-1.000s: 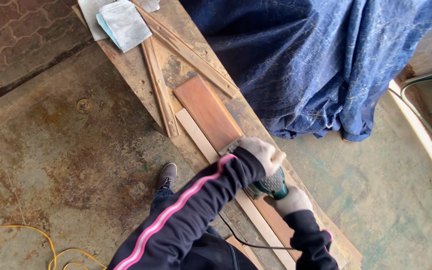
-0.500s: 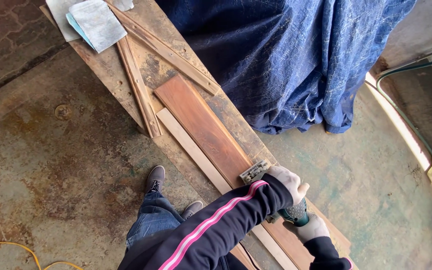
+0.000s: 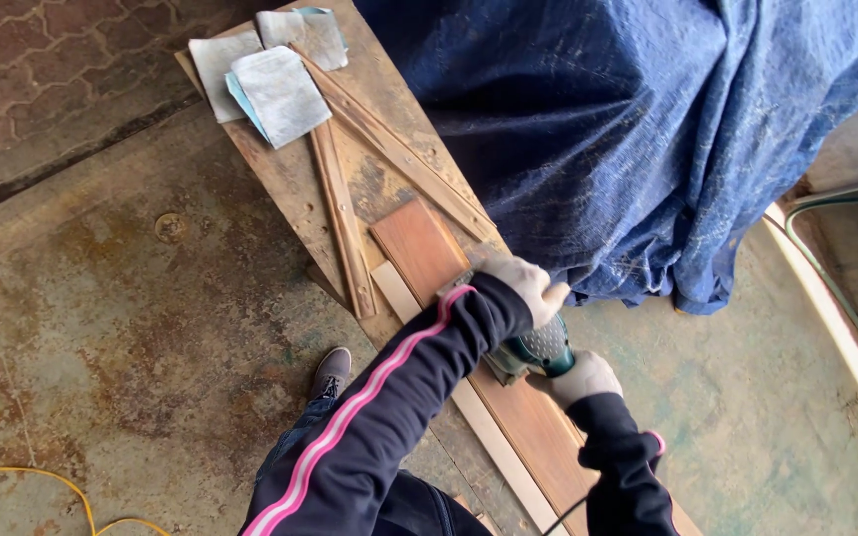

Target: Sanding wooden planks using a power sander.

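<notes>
A reddish-brown wooden board (image 3: 419,248) lies lengthwise on a worn wooden workbench (image 3: 290,189). A teal power sander (image 3: 533,352) rests on the board. My left hand (image 3: 523,283), in a pale glove, presses on the sander's front. My right hand (image 3: 583,377), also gloved, grips its rear handle. A pale wood strip (image 3: 489,432) lies alongside the board on its near side. The sander's base is mostly hidden by my left sleeve.
Grey sandpaper sheets (image 3: 270,89) sit at the bench's far end, beside two thin wood battens (image 3: 345,223). A large blue tarp (image 3: 638,129) covers something right of the bench. A yellow cable (image 3: 71,491) lies on the stained concrete floor. My shoe (image 3: 330,372) is below the bench.
The sander and both hands have slid along the board toward its far end, covering more of it than half a second ago. The view also shifted.
</notes>
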